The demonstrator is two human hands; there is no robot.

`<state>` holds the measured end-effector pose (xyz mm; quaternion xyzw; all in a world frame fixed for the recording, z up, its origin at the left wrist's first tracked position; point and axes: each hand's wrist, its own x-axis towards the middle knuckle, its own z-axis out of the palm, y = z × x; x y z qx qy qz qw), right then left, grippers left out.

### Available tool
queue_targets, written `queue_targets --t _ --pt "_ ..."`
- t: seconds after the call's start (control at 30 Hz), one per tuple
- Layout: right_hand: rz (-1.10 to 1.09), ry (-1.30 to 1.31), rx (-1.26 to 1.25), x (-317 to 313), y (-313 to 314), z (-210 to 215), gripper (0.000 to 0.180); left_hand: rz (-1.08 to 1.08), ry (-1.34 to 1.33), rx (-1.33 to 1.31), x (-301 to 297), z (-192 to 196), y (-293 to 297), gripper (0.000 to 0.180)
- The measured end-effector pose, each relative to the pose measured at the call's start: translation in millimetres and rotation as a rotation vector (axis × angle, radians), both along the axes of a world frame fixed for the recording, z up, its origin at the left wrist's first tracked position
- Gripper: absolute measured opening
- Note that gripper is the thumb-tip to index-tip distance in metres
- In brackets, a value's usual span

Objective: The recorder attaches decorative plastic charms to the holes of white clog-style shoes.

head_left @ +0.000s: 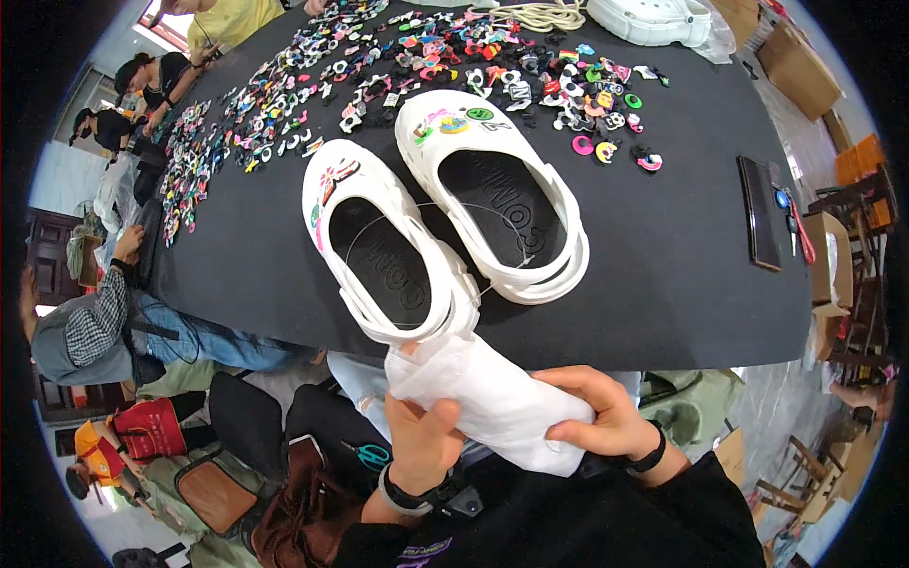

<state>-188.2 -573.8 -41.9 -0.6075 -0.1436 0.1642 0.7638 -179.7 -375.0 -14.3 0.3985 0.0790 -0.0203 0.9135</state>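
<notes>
My left hand (422, 443) and my right hand (602, 417) hold a soft white bag (492, 405) between them, just off the table's near edge. The bag looks thin and wrinkled; I cannot tell if it is plastic or paper, or what is inside. My left thumb lies along its near side, and my right thumb and fingers pinch its right end. Beyond it stand a left white clog (327, 189) and a right white clog (492, 142) on the black table (653, 275). Both have black insoles and colourful shoe charms on the toes. A thin clear loop links the clogs.
Many loose shoe charms (426, 57) cover the far table. Another white clog (653, 19) and a coil of cord (540, 14) sit at the back. A dark wallet (757, 213) and keys (792, 222) lie right. People (151, 80) work at the left; teal scissors (371, 455) lie below.
</notes>
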Motion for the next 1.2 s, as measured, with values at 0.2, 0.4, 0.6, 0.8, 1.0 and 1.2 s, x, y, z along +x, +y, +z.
queue_targets --t 0.2,0.4,0.6,0.8,1.0,1.2 --pt "0.068 -0.204 0.135 -4 -20 -1 0.062 -0.054 -0.163 0.403 1 -2 -6 0.049" --pt "0.076 0.046 0.001 -5 -29 15 0.041 -0.317 -0.359 0.842 24 9 -15 0.031" --pt "-0.167 0.177 0.02 -8 -56 19 0.045 0.094 -0.99 1.515 56 30 -30 0.045" --pt "-0.239 0.193 0.144 -15 -70 7 0.047 -0.069 -0.984 1.941 88 37 -45 0.048" --pt "-0.157 0.118 0.079 2 -61 7 0.045 -0.16 -1.024 1.925 101 42 -44 0.029" --pt "-0.146 0.079 -0.062 18 -56 22 0.044 0.038 -0.819 1.663 103 51 -29 0.025"
